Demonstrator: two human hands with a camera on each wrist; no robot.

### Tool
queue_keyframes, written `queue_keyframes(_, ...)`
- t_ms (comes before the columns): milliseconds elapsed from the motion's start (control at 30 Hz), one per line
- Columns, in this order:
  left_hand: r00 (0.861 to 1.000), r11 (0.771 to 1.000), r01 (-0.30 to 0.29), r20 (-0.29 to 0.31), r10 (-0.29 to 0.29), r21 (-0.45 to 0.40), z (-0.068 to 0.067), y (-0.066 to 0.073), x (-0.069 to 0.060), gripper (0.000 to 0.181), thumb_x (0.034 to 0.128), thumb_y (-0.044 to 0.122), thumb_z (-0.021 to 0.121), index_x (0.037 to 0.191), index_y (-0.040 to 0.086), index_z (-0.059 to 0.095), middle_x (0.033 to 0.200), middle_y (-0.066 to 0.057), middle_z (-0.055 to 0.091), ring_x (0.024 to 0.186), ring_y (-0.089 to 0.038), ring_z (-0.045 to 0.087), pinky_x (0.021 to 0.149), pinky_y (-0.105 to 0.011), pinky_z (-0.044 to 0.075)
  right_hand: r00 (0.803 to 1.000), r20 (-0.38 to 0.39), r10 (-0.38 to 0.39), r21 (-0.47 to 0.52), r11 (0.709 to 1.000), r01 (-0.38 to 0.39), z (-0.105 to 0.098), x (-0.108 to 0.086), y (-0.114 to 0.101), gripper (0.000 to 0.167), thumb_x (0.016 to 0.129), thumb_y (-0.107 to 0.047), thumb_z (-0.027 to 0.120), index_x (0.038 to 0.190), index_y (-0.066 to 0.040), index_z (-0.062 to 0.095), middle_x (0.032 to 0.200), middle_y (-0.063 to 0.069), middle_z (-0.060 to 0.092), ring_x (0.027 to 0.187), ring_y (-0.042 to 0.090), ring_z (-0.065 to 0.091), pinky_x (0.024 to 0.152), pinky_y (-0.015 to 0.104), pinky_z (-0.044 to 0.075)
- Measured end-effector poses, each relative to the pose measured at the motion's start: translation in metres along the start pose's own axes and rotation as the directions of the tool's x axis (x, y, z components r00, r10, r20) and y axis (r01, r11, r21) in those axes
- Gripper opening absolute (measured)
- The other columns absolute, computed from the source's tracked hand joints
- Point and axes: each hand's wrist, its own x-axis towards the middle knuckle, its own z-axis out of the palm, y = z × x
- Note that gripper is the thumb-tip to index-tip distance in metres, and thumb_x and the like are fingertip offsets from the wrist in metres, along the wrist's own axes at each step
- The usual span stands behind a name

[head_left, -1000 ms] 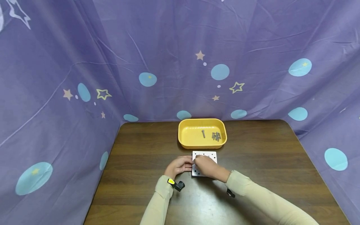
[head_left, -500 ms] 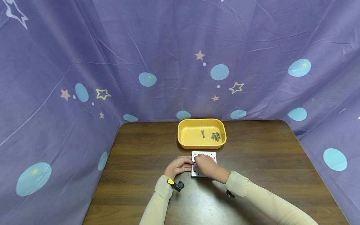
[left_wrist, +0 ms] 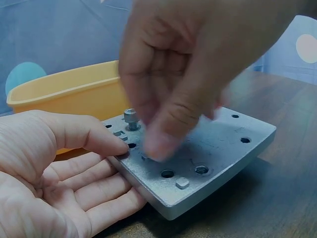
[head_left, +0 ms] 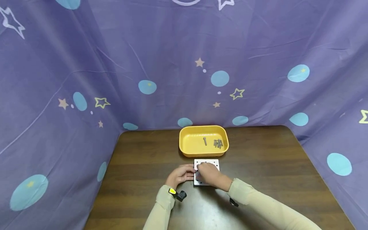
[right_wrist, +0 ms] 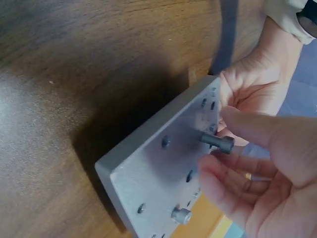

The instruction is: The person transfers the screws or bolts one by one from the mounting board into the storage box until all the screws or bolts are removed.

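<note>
In the head view, a metal plate (head_left: pixel 198 179) lies on the bench (head_left: pixel 143 159), nearer me than the yellow tray (head_left: pixel 204 154); my left hand (head_left: pixel 181 175) is at its edge, my right hand (head_left: pixel 212 175) over it. At my left wrist, my left fingers, loosely extended, touch that edge. At my right wrist, my right fingers stand parted around a protruding bolt (right_wrist: pixel 218 142); contact I can't tell.

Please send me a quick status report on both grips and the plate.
Left grip touching edge of metal plate. Right grip spread around one bolt at the plate. Second bolt standing in plate nearby; no obstruction seen.
</note>
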Motion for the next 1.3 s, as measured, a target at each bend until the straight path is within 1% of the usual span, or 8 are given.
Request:
queue_keyframes(133, 1.000, 1.000, -0.005, -0.006, 0.005, -0.018, 0.000, 0.000, 0.000, 0.032, 0.0942, -0.007, 0.052, 0.125, -0.003, 0.061, 0.089, 0.000, 0.073, 0.084, -0.016, 0.072, 0.076, -0.030, 0.062, 0.999, -0.007, 0.037, 0.010, 0.999, -0.037, 0.001, 0.000, -0.001, 0.020, 0.084, -0.008, 0.078, 0.073, -0.005, 0.062, 0.070, 0.009, 0.065, 0.063, 0.023, 0.062, 0.057, 0.040, 0.052)
queue_keyframes(333, 1.000, 1.000, -0.002, -0.017, 0.001, -0.017, 0.002, -0.001, 0.001, 0.035, 0.0949, -0.008, 0.050, 0.129, -0.006, 0.057, 0.088, 0.001, 0.073, 0.082, -0.013, 0.071, 0.074, -0.029, 0.060, 0.989, 0.019, -0.150, -0.051, 0.987, 0.150, 0.000, -0.001, 0.000, 0.014, 0.088, 0.004, 0.066, 0.077, -0.005, 0.068, 0.074, 0.006, 0.065, 0.068, 0.019, 0.064, 0.060, 0.035, 0.056)
queue_keyframes(433, 1.000, 1.000, -0.017, -0.010, 0.017, -0.019, 0.003, -0.002, 0.001, 0.035, 0.0956, -0.007, 0.050, 0.130, -0.006, 0.057, 0.090, 0.001, 0.073, 0.084, -0.013, 0.071, 0.077, -0.029, 0.060, 0.985, 0.011, -0.174, -0.051, 0.983, 0.175, -0.001, -0.002, 0.002, 0.017, 0.086, 0.006, 0.068, 0.074, -0.006, 0.067, 0.073, 0.003, 0.062, 0.064, 0.016, 0.060, 0.056, 0.032, 0.053)
queue_keyframes(600, 1.000, 1.000, -0.007, -0.006, 0.007, -0.014, 0.001, -0.003, -0.002, 0.036, 0.0958, -0.007, 0.050, 0.131, -0.007, 0.056, 0.091, 0.000, 0.073, 0.085, -0.015, 0.072, 0.079, -0.030, 0.061, 0.998, 0.009, -0.065, 0.048, 0.997, 0.065, 0.004, -0.005, 0.004, 0.013, 0.080, -0.004, 0.080, 0.078, -0.007, 0.067, 0.072, 0.003, 0.063, 0.062, 0.014, 0.056, 0.053, 0.033, 0.049)
queue_keyframes(700, 1.000, 1.000, -0.013, -0.007, 0.012, -0.016, 0.001, -0.004, -0.003, 0.037, 0.0963, -0.007, 0.050, 0.133, -0.008, 0.054, 0.091, 0.000, 0.073, 0.085, -0.015, 0.072, 0.079, -0.030, 0.062, 1.000, -0.015, 0.008, 0.038, 0.999, -0.008, 0.009, -0.005, 0.004, 0.019, 0.083, -0.014, 0.081, 0.076, -0.007, 0.064, 0.068, 0.005, 0.064, 0.060, 0.018, 0.059, 0.053, 0.038, 0.050)
queue_keyframes(833, 1.000, 0.999, -0.023, -0.009, 0.022, -0.026, 0.002, -0.002, -0.004, 0.039, 0.0967, -0.006, 0.051, 0.135, -0.010, 0.052, 0.092, 0.001, 0.072, 0.085, -0.014, 0.072, 0.080, -0.030, 0.062, 0.998, -0.038, -0.041, -0.001, 0.999, 0.041, 0.011, -0.002, 0.004, 0.016, 0.086, -0.005, 0.073, 0.073, -0.007, 0.064, 0.069, 0.006, 0.063, 0.062, 0.021, 0.062, 0.056, 0.039, 0.052)
queue_keyframes(1033, 1.000, 0.999, -0.025, -0.012, 0.024, -0.037, 0.004, 0.000, -0.005, 0.039, 0.0972, -0.006, 0.050, 0.136, -0.011, 0.051, 0.091, -0.001, 0.073, 0.085, -0.014, 0.071, 0.081, -0.030, 0.062, 0.992, 0.019, -0.128, 0.026, 0.991, 0.128, 0.004, 0.000, 0.006, 0.021, 0.081, 0.008, 0.068, 0.068, -0.008, 0.063, 0.070, 0.002, 0.060, 0.061, 0.012, 0.049, 0.054, 0.031, 0.048)
queue_keyframes(1300, 0.999, 0.999, -0.029, -0.017, 0.029, -0.030, 0.004, -0.002, -0.004, 0.036, 0.0955, -0.008, 0.053, 0.132, -0.009, 0.055, 0.094, -0.002, 0.072, 0.087, -0.019, 0.071, 0.086, -0.037, 0.062, 1.000, 0.014, 0.016, 0.033, 0.999, -0.017, 0.005, 0.001, 0.004, 0.020, 0.084, -0.007, 0.078, 0.071, -0.007, 0.062, 0.067, 0.006, 0.063, 0.060, 0.019, 0.059, 0.054, 0.039, 0.051)
